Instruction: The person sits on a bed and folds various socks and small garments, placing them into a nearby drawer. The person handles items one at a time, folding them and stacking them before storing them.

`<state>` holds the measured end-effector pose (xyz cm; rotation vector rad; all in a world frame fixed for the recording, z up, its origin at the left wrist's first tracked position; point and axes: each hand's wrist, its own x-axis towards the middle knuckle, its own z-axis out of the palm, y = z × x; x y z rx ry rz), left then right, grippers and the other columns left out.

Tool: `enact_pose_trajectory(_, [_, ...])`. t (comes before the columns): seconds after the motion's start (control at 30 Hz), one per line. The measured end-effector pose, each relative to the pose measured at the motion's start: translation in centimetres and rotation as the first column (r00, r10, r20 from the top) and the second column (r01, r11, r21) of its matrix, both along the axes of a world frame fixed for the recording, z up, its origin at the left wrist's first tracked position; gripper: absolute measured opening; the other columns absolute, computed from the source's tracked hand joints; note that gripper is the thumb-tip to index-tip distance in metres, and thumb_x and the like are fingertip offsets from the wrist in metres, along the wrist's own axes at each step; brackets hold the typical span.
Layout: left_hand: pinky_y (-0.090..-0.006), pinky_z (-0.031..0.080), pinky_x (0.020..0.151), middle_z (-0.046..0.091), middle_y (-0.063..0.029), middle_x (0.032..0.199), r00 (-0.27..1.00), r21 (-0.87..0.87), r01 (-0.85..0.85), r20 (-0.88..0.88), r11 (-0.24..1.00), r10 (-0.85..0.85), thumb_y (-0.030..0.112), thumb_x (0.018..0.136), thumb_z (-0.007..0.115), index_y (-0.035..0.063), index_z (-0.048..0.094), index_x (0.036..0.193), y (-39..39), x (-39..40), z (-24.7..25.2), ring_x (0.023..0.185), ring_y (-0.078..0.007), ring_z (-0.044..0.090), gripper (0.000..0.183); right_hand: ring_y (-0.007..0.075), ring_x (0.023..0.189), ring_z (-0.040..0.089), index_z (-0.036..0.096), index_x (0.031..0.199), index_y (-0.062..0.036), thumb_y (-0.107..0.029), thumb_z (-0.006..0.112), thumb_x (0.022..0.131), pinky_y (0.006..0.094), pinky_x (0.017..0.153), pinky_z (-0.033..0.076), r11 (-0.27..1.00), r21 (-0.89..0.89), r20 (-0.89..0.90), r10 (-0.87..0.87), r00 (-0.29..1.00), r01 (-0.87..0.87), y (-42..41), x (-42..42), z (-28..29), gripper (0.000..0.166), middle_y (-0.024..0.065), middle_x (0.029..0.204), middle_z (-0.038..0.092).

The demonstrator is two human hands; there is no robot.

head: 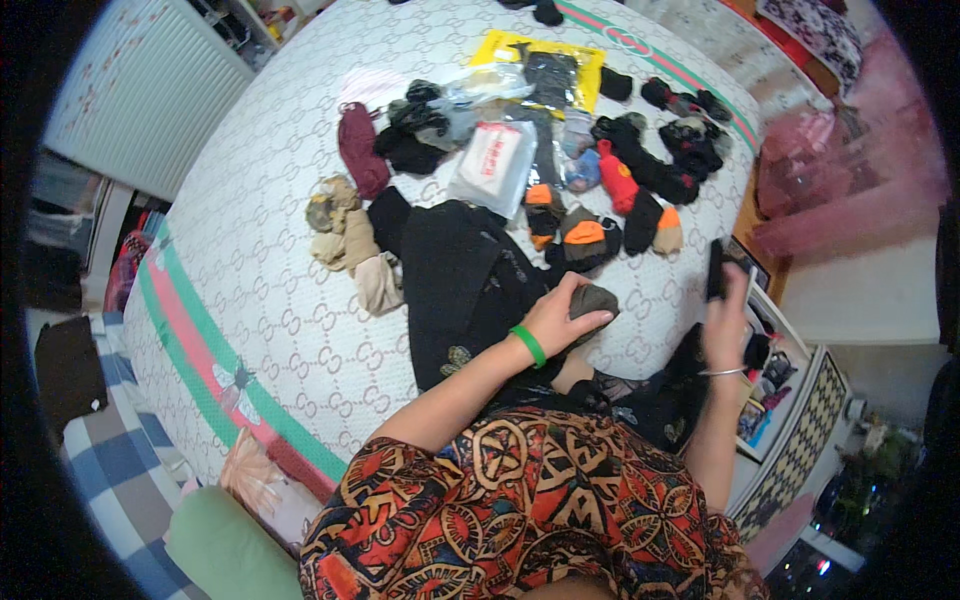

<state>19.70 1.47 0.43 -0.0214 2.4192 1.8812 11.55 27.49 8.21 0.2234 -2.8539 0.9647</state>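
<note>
My left hand (559,319), with a green band at its wrist, grips a dark olive balled sock (595,304) above my lap. My right hand (726,315) is raised over the bed's right edge, beside an open drawer, and is blurred by motion. A narrow black object (715,268) is at its fingers, too blurred to name. Black trousers with pale motifs (465,277) cover my leg on the bed. Just beyond lie balled socks with orange parts (583,232), a black sock (643,221) and a red sock (617,178).
Plastic-wrapped packets (491,169) and a yellow packet (589,56) lie farther back. Beige socks (360,240) and maroon socks (364,150) are to the left. The open drawer (776,319) holds several small items. A green cushion (225,536) rests at lower left.
</note>
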Motion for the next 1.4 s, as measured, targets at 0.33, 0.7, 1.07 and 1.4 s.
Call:
enact_pose_trajectory(0.33, [-0.0285,0.041,0.092,0.052,-0.0054,0.109,0.992,0.412,0.126,-0.075,0.902,-0.105,0.036,0.091,0.063,0.0046,0.044,0.120,-3.2,1.3,1.6,0.105,-0.0120,0.049,0.046,0.0442,0.130,0.032,0.046,0.132,-0.0060,-0.017,0.068,0.076,0.0455,0.108,0.031,0.890,0.083,0.171,0.431,0.886,-0.449,-10.1,4.6,-7.1,0.061,0.0204,0.147,0.030])
enact_pose_trajectory(0.7, [-0.0308,0.039,0.097,0.054,-0.0064,0.118,0.976,0.706,0.131,0.032,0.696,-0.217,0.032,0.091,0.059,0.0049,0.043,0.127,-4.4,2.3,2.5,0.110,-0.0154,0.051,0.049,0.0497,0.134,0.024,0.065,0.112,-0.0252,-0.010,0.081,0.054,0.0534,0.103,0.038,0.754,0.339,-0.002,0.599,0.801,-0.563,-16.9,-3.8,-8.5,0.062,0.0163,0.157,0.008])
enact_pose_trajectory(1.07, [-0.0375,0.047,0.063,0.056,-0.0193,0.091,0.995,0.990,-0.076,0.083,0.122,-0.056,0.046,0.096,0.042,0.0067,0.043,0.124,-5.0,1.8,2.3,0.073,-0.0280,0.057,0.048,0.0185,0.091,0.057,0.044,0.130,-0.0118,-0.008,0.062,0.079,0.0318,0.063,0.055,0.617,-0.776,0.391,0.301,0.870,0.135,-11.9,-15.4,-3.8,0.055,0.0069,0.110,0.055])
enact_pose_trajectory(1.4, [-0.0387,0.049,0.075,0.058,-0.0124,0.102,0.921,0.914,-0.344,0.284,0.216,0.267,0.038,0.095,0.046,0.0041,0.048,0.121,-5.9,-0.9,3.6,0.088,-0.0250,0.059,0.042,0.0263,0.102,0.056,0.053,0.125,-0.0069,-0.010,0.052,0.079,0.0426,0.079,0.051,0.059,-0.906,0.393,0.480,0.784,0.418,-10.0,-12.0,-6.1,0.046,0.0113,0.117,0.058])
